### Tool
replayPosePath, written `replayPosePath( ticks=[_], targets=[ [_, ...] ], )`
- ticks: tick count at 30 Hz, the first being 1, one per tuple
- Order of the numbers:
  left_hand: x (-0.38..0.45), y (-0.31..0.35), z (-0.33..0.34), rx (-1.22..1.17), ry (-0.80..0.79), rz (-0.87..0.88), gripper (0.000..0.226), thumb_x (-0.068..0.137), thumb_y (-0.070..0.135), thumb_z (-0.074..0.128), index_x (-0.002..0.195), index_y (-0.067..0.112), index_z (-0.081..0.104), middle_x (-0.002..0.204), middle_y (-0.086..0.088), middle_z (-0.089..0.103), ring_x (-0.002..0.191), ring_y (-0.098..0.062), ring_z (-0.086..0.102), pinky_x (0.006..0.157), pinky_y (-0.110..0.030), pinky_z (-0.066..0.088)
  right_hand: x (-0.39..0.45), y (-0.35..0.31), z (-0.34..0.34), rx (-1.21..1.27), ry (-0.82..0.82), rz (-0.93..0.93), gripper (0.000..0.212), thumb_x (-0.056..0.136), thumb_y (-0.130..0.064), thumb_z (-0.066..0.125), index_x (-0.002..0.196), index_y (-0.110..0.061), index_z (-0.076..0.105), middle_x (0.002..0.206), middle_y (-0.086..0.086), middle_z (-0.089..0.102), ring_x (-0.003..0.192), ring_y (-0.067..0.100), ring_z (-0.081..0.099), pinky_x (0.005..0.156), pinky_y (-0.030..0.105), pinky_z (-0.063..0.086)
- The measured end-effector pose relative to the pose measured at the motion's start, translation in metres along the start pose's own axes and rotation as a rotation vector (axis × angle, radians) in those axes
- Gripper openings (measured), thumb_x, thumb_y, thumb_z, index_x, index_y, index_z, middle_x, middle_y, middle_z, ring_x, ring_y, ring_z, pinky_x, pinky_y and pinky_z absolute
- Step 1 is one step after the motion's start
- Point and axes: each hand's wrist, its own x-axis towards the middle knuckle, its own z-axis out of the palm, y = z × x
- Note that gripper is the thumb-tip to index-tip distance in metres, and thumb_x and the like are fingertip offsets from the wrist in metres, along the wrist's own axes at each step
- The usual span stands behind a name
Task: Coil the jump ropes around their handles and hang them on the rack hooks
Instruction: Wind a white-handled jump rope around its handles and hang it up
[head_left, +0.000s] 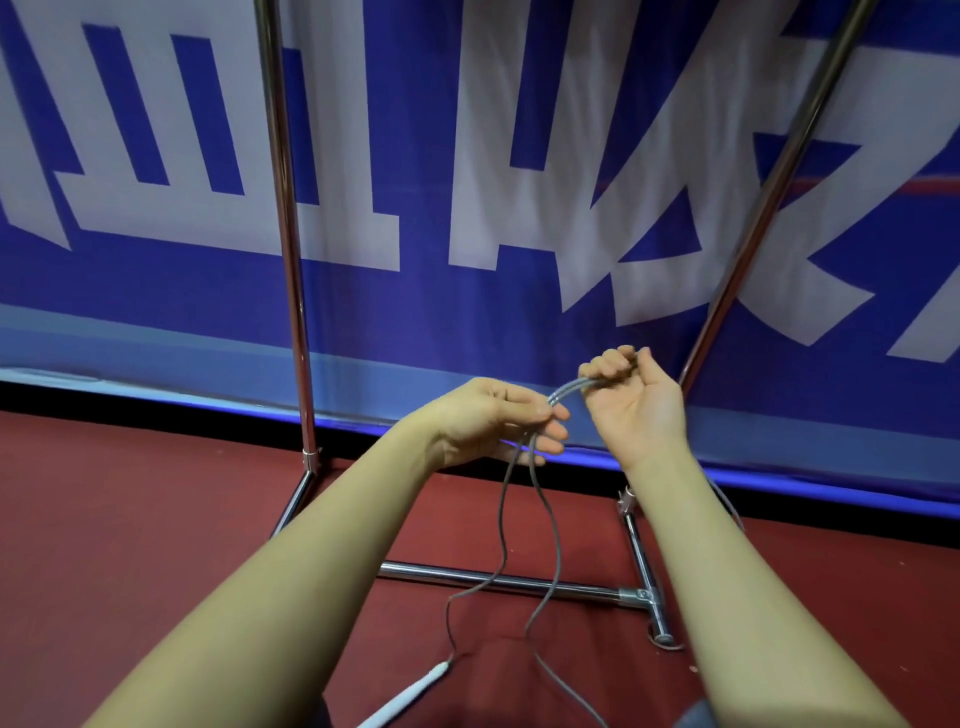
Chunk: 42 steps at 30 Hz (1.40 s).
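Trailing on the red floor (156, 545) nearest the person, a white handle (415, 688) lies below both hands. Two grey rope (551, 545) strands rise to the left hand (498, 423), which pinches them; the right hand (631, 397) grips the doubled bend. Beyond stands the chrome rack (284, 208), no hooks visible.

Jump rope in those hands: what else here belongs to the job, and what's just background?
Part of the job:
jump rope
white handle
left hand
right hand
metal rack

Just there:
blue banner
red floor
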Motion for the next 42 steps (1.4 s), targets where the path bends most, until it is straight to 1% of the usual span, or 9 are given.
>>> replayPosePath(
  ticks=[3,5,14,19,25,30,34,37,42],
  targets=[
    [0.001,0.008,0.004,-0.191,0.068,0.09,0.018,0.097,0.005,0.047,0.097,0.005,0.066,0.074,-0.003,0.072,0.069,-0.013,0.07,0.068,-0.03,0.06,0.002,0.0,-0.006,-0.204,-0.009,0.109,0.041,0.104,-0.032,0.034,0.092,-0.003,0.06,0.08,0.01,0.07,0.077,0.022,0.067,0.074,0.033,0.053],
    [0.003,0.016,0.007,-0.348,0.134,0.163,0.019,0.098,0.005,0.046,0.098,0.004,0.064,0.073,-0.004,0.072,0.068,-0.012,0.071,0.065,-0.029,0.06,0.001,0.003,-0.01,-0.449,-0.062,0.235,0.046,0.103,-0.038,0.031,0.1,-0.004,0.062,0.086,0.008,0.074,0.078,0.018,0.071,0.07,0.028,0.056],
    [0.009,0.024,-0.011,-0.769,0.46,0.294,0.024,0.1,0.007,0.046,0.122,-0.002,0.053,0.093,-0.011,0.067,0.1,-0.022,0.063,0.074,-0.035,0.055,-0.009,0.017,-0.018,-1.009,-0.292,0.55,0.062,0.098,-0.051,0.027,0.094,-0.005,0.068,0.088,0.011,0.071,0.082,0.021,0.069,0.086,0.036,0.049],
    [0.01,0.021,-0.018,-0.788,0.538,0.321,0.012,0.1,0.007,0.047,0.101,0.001,0.057,0.093,-0.011,0.066,0.1,-0.024,0.062,0.072,-0.039,0.054,-0.009,0.021,-0.018,-1.118,-0.339,0.605,0.057,0.087,-0.062,0.034,0.092,-0.014,0.063,0.088,0.012,0.069,0.084,0.022,0.064,0.081,0.034,0.044],
    [0.008,0.017,-0.032,-0.8,0.557,0.304,0.016,0.102,0.019,0.047,0.095,0.008,0.056,0.087,-0.012,0.069,0.09,-0.024,0.067,0.071,-0.036,0.056,-0.01,0.025,-0.004,-0.833,-0.264,0.431,0.038,0.1,-0.036,0.037,0.083,-0.007,0.054,0.053,-0.005,0.033,0.044,0.008,0.03,0.05,0.022,0.035],
    [0.008,0.007,-0.028,-0.475,0.322,-0.032,0.057,0.103,0.048,0.028,0.099,0.001,0.06,0.086,-0.018,0.072,0.08,-0.029,0.07,0.074,-0.041,0.055,-0.008,0.016,0.008,-0.418,-0.223,0.212,0.03,0.101,-0.024,0.037,0.078,-0.009,0.05,0.046,-0.008,0.029,0.038,0.005,0.025,0.04,0.017,0.025],
    [0.009,0.0,-0.015,-0.141,0.052,-0.231,0.051,0.102,0.043,0.025,0.103,0.008,0.063,0.094,-0.014,0.072,0.088,-0.025,0.067,0.088,-0.036,0.048,-0.006,0.011,0.01,-0.187,-0.2,0.112,0.032,0.102,-0.023,0.033,0.077,-0.011,0.049,0.047,-0.009,0.03,0.038,0.005,0.026,0.041,0.017,0.026],
    [0.008,-0.005,-0.006,-0.067,-0.078,-0.205,0.037,0.101,0.028,0.031,0.104,0.01,0.064,0.098,-0.008,0.073,0.09,-0.016,0.068,0.094,-0.033,0.044,-0.004,0.004,0.009,-0.078,-0.152,0.041,0.032,0.103,-0.023,0.034,0.077,-0.011,0.049,0.048,-0.008,0.031,0.039,0.006,0.026,0.042,0.017,0.027],
    [0.005,-0.004,0.0,0.155,0.014,0.043,0.016,0.095,0.008,0.056,0.097,0.015,0.07,0.083,0.002,0.073,0.084,-0.007,0.067,0.088,-0.027,0.051,0.0,-0.004,0.003,0.0,-0.075,-0.022,0.03,0.103,-0.022,0.035,0.078,-0.012,0.05,0.049,-0.007,0.032,0.04,0.007,0.027,0.043,0.018,0.03]
  ],
)
